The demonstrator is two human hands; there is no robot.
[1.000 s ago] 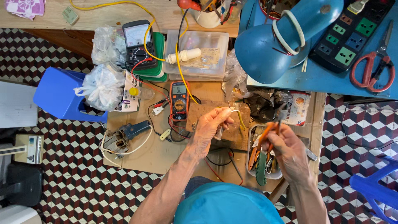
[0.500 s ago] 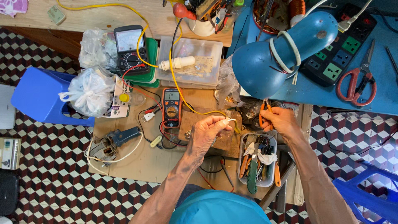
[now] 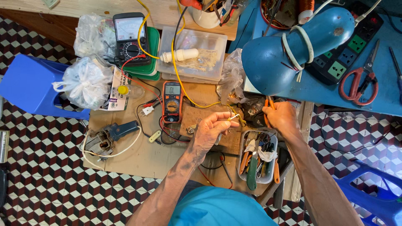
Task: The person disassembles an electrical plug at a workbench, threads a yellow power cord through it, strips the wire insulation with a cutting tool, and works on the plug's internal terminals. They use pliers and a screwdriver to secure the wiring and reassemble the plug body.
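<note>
Left hand [image 3: 209, 133] is pinching the yellow wire's tip [image 3: 233, 117] while right hand [image 3: 281, 118] is gripping orange-handled pliers [image 3: 267, 109] at 3 o'clock — a slip could nick the fingers.

Small white connector [image 3: 234, 117] on yellow wire [image 3: 180, 79], pinched aloft; orange-handled pliers [image 3: 267, 109] upright just beside.

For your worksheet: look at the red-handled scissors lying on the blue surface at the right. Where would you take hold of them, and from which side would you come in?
Probably by the two red loop handles of the scissors, coming from above and from the near edge of the blue table. They lie flat, loops toward the person, blades pointing away toward the power strip. The right hand is the nearer hand.
</note>
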